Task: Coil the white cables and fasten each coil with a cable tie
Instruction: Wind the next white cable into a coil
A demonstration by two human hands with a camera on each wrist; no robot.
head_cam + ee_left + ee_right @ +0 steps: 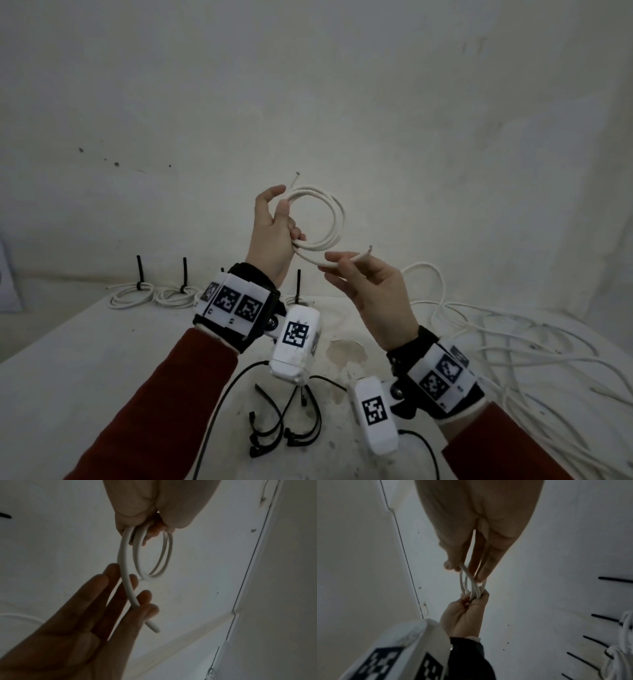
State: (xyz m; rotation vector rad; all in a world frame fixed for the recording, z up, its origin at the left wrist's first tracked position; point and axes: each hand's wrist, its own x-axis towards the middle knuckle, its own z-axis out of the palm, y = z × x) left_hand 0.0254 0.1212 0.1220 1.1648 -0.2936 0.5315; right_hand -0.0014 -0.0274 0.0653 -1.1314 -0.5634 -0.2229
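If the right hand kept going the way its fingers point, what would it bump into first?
Most likely the left hand, which grips the white cable coil. The right hand points up and left at it while pinching the coil's loose end, though depth is hard to judge.

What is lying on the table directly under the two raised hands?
Loose black cable ties lie on the table under the left hand and right hand. The wrist cameras hide part of the surface there.
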